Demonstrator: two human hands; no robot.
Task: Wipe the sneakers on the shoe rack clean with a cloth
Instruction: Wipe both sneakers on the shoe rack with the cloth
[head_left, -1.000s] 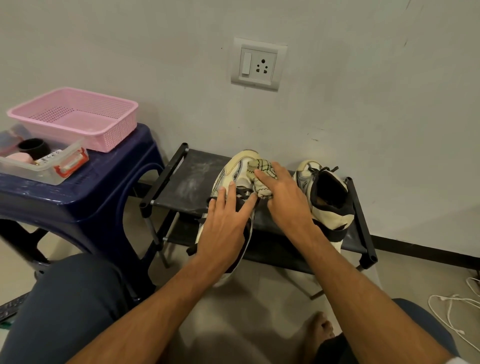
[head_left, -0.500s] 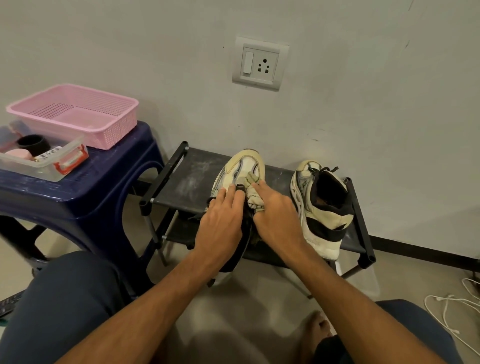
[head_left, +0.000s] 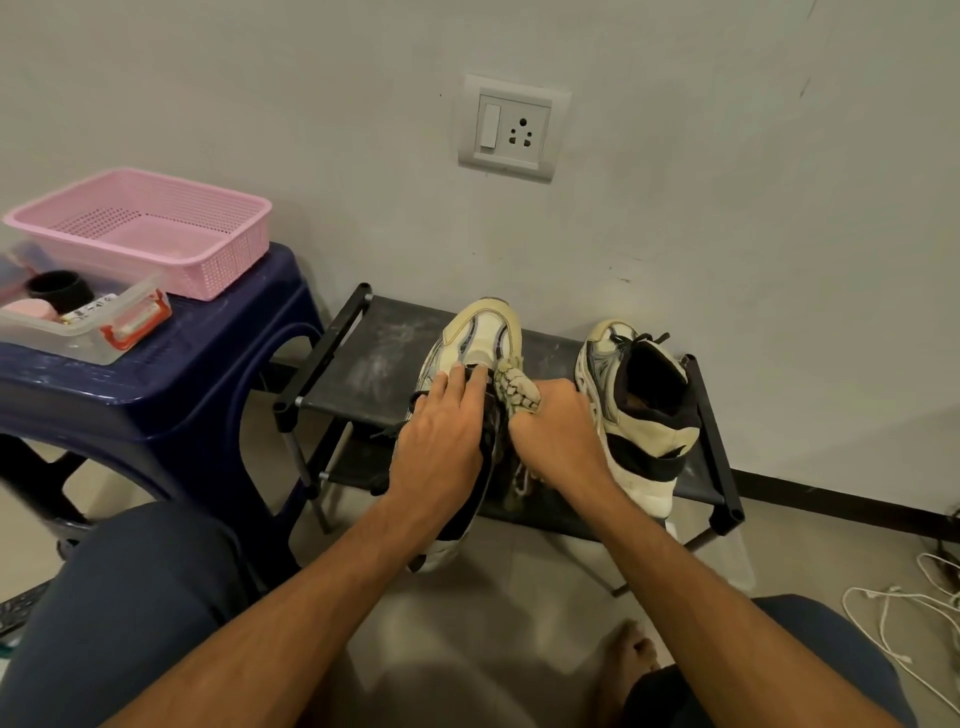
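A cream and black sneaker (head_left: 480, 338) lies toe-away on the black shoe rack (head_left: 363, 364), its heel hanging over the front edge. My left hand (head_left: 441, 436) lies over its laces and tongue, fingers curled on the upper. My right hand (head_left: 558, 436) grips a bunched, pale patterned cloth (head_left: 517, 389) against the sneaker's right side. A second matching sneaker (head_left: 639, 410) stands on the rack's right end, untouched.
A dark blue plastic stool (head_left: 156, 395) stands left of the rack, carrying a pink basket (head_left: 145, 228) and a clear box (head_left: 88, 322) of small items. A wall socket (head_left: 511, 130) is above the rack. White cables (head_left: 893, 618) lie on the floor at right. My bare foot (head_left: 623, 670) is below.
My right hand has drawn the cloth back from the top of the sneaker's toe down to its right side. My left hand slid slightly forward on the laces.
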